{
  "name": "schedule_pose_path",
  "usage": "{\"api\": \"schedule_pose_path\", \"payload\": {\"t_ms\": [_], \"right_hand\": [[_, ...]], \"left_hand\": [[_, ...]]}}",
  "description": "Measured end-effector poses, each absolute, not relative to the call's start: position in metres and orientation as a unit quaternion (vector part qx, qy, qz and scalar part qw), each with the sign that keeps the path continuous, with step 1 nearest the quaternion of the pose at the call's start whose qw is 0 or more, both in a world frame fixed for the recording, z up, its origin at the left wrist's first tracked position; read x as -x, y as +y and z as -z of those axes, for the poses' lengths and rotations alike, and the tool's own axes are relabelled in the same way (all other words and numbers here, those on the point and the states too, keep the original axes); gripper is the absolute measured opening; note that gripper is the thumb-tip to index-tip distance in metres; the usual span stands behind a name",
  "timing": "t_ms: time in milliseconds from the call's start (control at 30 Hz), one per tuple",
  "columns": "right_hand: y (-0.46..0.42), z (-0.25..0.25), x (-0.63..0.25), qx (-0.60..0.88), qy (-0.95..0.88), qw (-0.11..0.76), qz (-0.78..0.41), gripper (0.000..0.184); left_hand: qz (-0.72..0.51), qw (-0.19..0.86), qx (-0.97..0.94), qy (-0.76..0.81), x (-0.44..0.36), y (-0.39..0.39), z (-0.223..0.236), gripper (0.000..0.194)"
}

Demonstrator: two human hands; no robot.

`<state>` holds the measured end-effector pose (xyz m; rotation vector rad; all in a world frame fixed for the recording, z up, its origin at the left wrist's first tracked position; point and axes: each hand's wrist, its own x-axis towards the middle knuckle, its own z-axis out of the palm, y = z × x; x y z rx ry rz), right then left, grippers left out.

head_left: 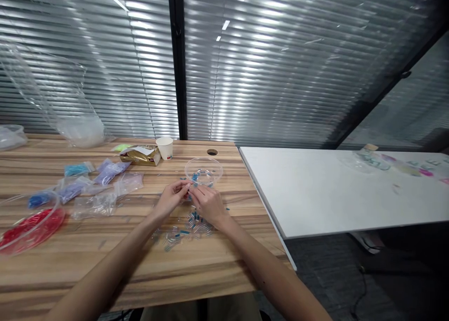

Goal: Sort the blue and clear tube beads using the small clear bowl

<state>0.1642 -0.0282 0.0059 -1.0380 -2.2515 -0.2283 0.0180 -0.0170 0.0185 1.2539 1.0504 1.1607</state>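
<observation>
Clear and blue small tubes, loose on a wood-grain table; head view. Scatter lies on the wearer's side of the hands, nearer the right one, long axes pointing every way. Left hand and right hand: fingertips drawn together in a shared pinch; any piece between them too small to tell. Clear round container: just beyond the fingertips, blue pieces within its outline. White cup: farther back, beside gold box.

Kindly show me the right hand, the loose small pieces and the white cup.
Right hand (209,204): head view, back of the hand.
Loose small pieces (197,224): head view, middle of the pile.
White cup (165,150): head view, outer wall.
</observation>
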Motion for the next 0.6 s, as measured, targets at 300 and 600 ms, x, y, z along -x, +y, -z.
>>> {"api": "schedule_pose_path", "payload": {"t_ms": [300,600], "right_hand": [[-0.0305,-0.0063,-0.1643,0.406,-0.834,0.359,0.104,0.025],[-0.0269,-0.0007,-0.1657,0.421,-0.829,0.357,0.093,0.021]], "left_hand": [[-0.499,0.611,-0.461,0.407,-0.0175,-0.0203,-0.0212,0.040],[-0.500,0.631,-0.446,0.392,-0.0182,-0.0190,-0.0189,0.035]]}}
